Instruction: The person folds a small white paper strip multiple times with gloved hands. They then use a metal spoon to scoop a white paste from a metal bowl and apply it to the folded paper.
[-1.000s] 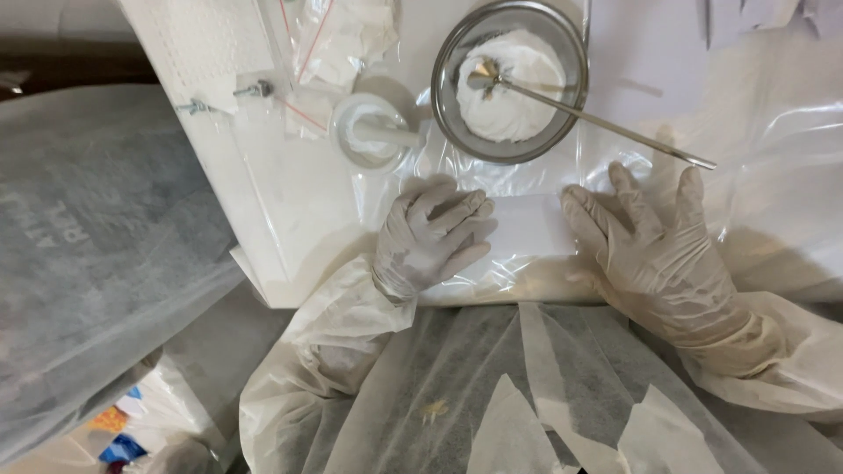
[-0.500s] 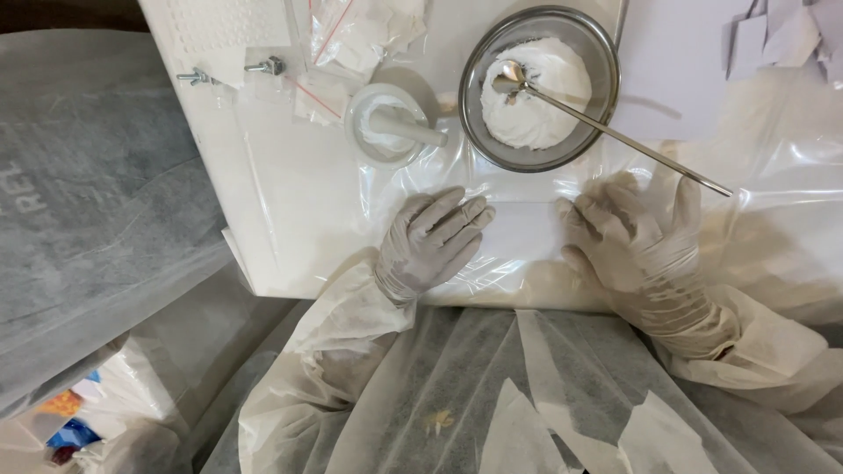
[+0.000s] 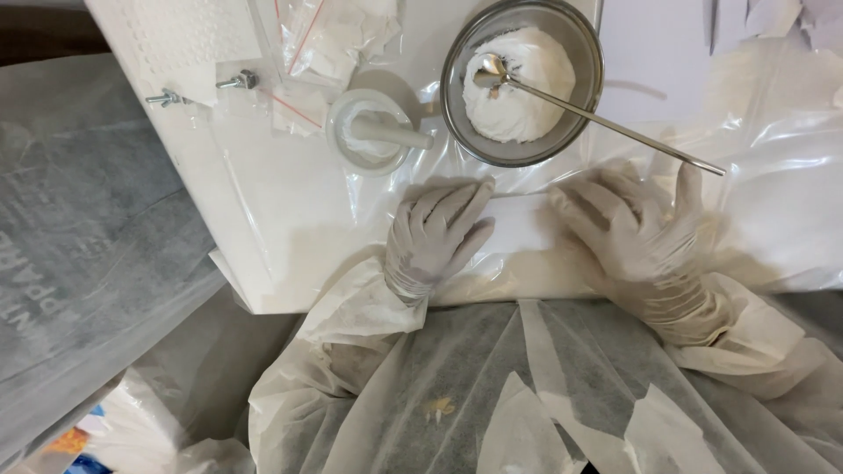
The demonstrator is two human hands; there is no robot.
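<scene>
Both gloved hands are resting on a small white paper strip (image 3: 523,224) that is lying flat on the clear plastic sheet (image 3: 773,219) covering the white table (image 3: 263,254). The left hand (image 3: 436,235) is pressing its extended fingers onto the strip's left end, and the right hand (image 3: 637,230) is laying spread fingers over its right end; neither hand is clenched around anything, both simply lying flat and pressing down. Compared with the earlier frames, the hands are sitting slightly farther apart, so that more of the strip is showing between them, and the bowl and mortar are appearing lower in the view and closer to the fingertips. Just beyond the right hand's fingertips, a metal bowl (image 3: 457,114) is holding a mound of white powder (image 3: 527,88), and a long metal spoon (image 3: 606,123) is lying with its scoop on the powder and its handle reaching out over the rim, above the right hand. Beyond the left hand, a white mortar (image 3: 342,145) is holding a white pestle (image 3: 391,134) that is leaning toward the bowl. Farther out to the left of the left hand, two small wing bolts (image 3: 202,90) and clear zip bags (image 3: 325,44) are lying on the table. The person is wearing a white disposable suit (image 3: 351,351); grey fabric (image 3: 79,254) is draping to the left of the table.
</scene>
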